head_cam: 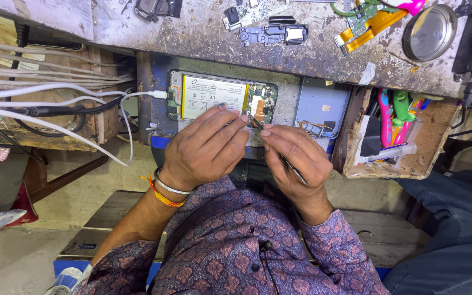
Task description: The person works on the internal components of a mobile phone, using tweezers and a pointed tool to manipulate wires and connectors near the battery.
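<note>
The opened phone [222, 101] lies just beyond both hands, battery side up. The left hand [206, 150] rests its fingers on the phone's near edge, gripping nothing. The right hand [293, 155] pinches tweezers [258, 123], tip touching the phone's board. Farther off, loose parts [274, 34] litter the worn bench [192, 33].

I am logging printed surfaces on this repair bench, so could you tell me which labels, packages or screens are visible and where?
Battery label: white rectangle with a yellow edge, on the opened phone above the left hand.
Paper sheet: pale, printed, on the bench's top-left corner.
No lit screen shows.
</note>
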